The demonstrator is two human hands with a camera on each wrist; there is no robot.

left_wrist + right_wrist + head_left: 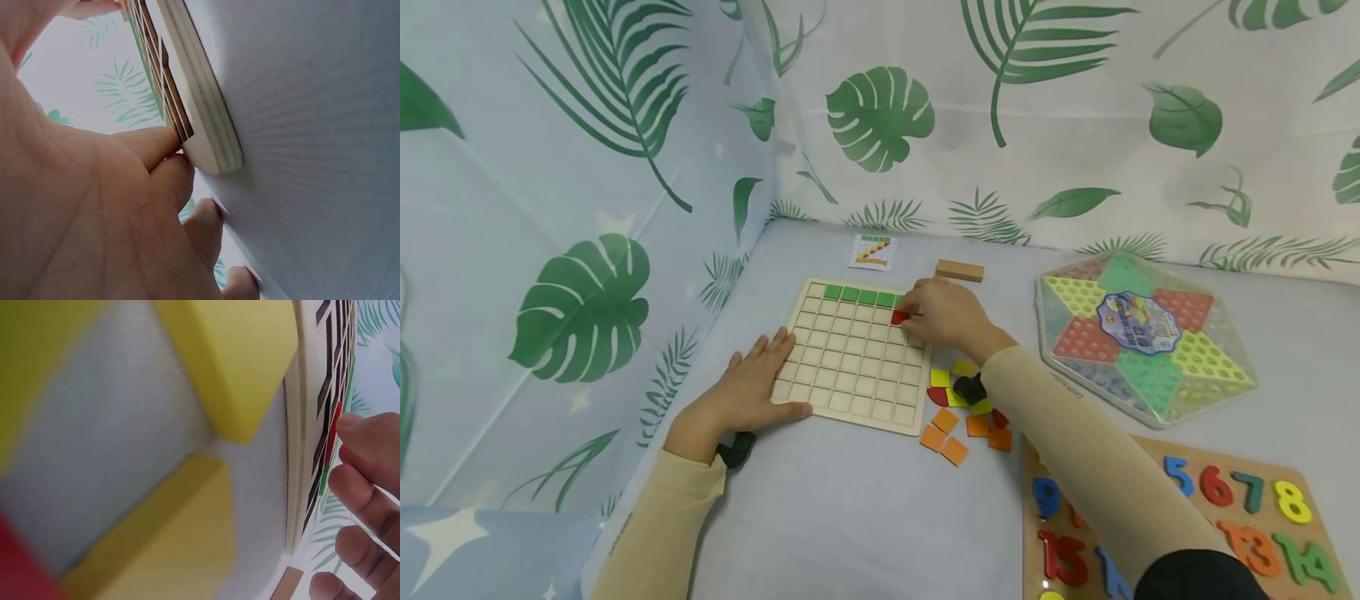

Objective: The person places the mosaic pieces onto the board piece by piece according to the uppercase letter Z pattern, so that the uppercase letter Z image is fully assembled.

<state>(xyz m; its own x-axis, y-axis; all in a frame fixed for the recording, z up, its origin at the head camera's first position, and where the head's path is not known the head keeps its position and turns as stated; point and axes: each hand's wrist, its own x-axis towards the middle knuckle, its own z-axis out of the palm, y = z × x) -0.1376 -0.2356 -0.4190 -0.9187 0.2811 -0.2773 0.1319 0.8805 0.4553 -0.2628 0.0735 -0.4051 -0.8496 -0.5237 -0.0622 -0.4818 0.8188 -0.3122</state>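
A square wooden grid board (pixel 852 367) lies on the table with a row of green tiles (pixel 867 297) along its far side. My left hand (pixel 741 392) rests at its left edge, fingers spread and thumb along the near edge; the left wrist view shows fingertips against the board's corner (pixel 215 153). At the far right corner my right hand (pixel 946 312) pinches a red tile (pixel 898 317) with thumb and forefinger, down at the grid surface. Those fingertips meet the red tile (pixel 334 434) in the right wrist view. Part of the green row's right end is hidden by the hand.
Yellow tiles (pixel 940 378), orange tiles (pixel 954 452) and red rounded pieces (pixel 937 396) lie right of the board. A picture card (pixel 872 252) and a wooden block (pixel 959 271) sit behind it. A hexagonal game box (pixel 1142 333) and a number board (pixel 1210 458) stand at the right.
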